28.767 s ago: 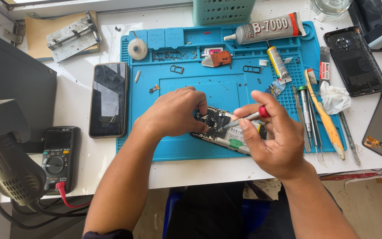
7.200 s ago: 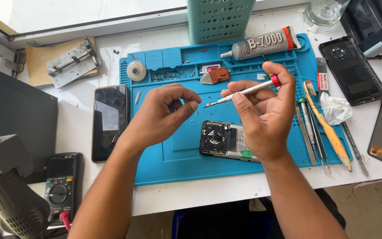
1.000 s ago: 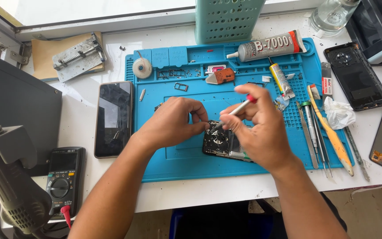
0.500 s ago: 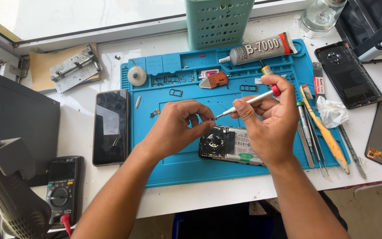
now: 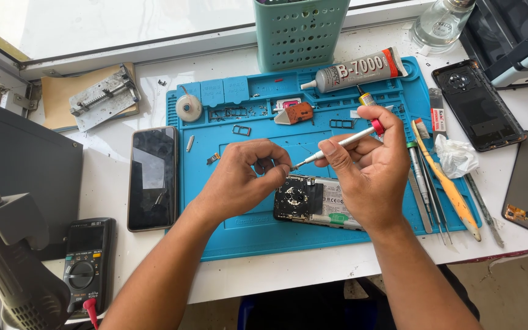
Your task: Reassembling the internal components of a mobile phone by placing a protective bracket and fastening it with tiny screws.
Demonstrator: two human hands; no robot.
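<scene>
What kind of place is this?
Most likely a phone repair bench: an opened phone lies on a blue work mat, the right hand holds a small screwdriver, and a multimeter sits nearby.

A white table [image 5: 123, 110] stands against a bright window [image 5: 111, 24] with a pale sill [image 5: 154, 52]. Daylight falls across it. Below, perhaps a tan floor [image 5: 514, 287].

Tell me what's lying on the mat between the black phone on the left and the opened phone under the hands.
In the head view, only a small metal bracket and bare blue mat; the left hand hovers above.
</scene>
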